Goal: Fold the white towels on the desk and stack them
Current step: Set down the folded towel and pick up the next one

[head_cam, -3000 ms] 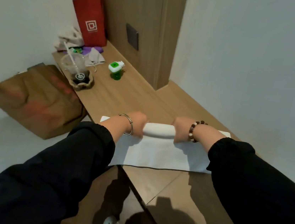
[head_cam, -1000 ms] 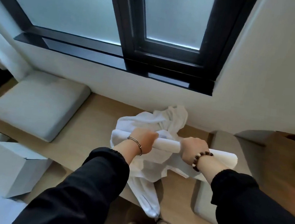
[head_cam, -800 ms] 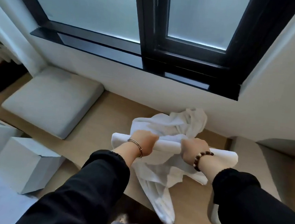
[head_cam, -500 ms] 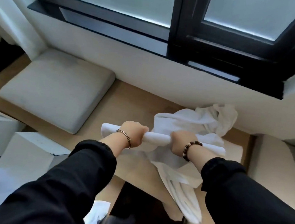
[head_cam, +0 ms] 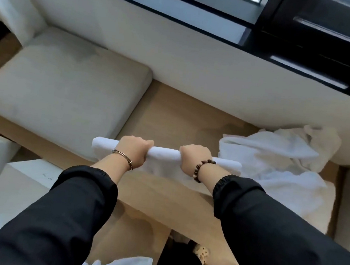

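Two hands are clenched round the folded towel (head_cam: 163,153), left hand (head_cam: 133,150) and right hand (head_cam: 194,159) spaced along it, over the bench (head_cam: 172,114) beside the loose heap (head_cam: 276,158). Soft, light and limp, it is judged best held near both ends lest the fold sag.

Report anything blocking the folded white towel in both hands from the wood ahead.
Nothing visible does: the folded white towel faces open wooden bench, with the grey cushion to its left and crumpled white towels to its right.
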The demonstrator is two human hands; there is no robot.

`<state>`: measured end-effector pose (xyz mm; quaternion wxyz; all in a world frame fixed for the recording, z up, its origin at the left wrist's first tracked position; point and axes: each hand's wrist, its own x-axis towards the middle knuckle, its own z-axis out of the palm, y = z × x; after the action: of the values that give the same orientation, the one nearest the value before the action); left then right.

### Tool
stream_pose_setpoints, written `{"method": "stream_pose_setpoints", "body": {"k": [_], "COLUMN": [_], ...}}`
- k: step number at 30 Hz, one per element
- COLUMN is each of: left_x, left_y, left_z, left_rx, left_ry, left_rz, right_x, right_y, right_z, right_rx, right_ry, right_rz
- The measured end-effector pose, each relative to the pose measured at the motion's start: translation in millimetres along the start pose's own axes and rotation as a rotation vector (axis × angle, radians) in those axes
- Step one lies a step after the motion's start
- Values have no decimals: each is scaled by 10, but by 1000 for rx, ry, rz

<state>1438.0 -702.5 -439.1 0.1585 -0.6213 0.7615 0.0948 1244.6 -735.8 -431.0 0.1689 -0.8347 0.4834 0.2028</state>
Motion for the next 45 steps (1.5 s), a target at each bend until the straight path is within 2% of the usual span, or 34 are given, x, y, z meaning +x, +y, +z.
{"method": "stream_pose_setpoints", "body": {"k": [3,5,8,10,14,17,21,24,27,30,32,34,35,37,40,45], "left_x": [136,218,442,595,608,430,299,342,524,752,862,926,954,1033,1167,1261], "left_y": [-171,-246,-298,-232,127,399,554,555,587,635,710,785,812,866,910,884], "left_z": [76,163,582,1002,1861,2338,2510,2464,2462,2597,2742,2831,2838,2832,2802,2862], "left_rx": [4,9,55,82,41,12,-122,-166,-229,-275,-244,-238,-236,-232,-238,-240], "left_ry": [307,471,551,576,533,309,63,145,218,33,-24,-25,-10,25,40,214], "left_rz": [14,11,6,-6,42,81,20,34,-132,-353,-395,-424,-435,-452,-433,-391], "right_x": [386,624,927,1128,1211,1066,986,954,1014,1155,1207,1214,1236,1327,1492,1582], "right_y": [-12,-8,1,77,162,179,174,165,161,221,335,420,450,506,651,742], "right_z": [-4,86,338,711,1594,2099,2284,2335,2366,2413,2400,2342,2327,2296,2411,2622], "right_rx": [-42,-116,-255,-270,-283,-285,-221,-197,-148,-157,-51,126,209,277,125,98], "right_ry": [153,350,632,673,562,432,357,308,275,126,37,53,109,234,167,252], "right_rz": [-44,-122,-195,-210,-219,-266,-203,-194,-226,-290,-309,-311,-287,-121,106,199]}}
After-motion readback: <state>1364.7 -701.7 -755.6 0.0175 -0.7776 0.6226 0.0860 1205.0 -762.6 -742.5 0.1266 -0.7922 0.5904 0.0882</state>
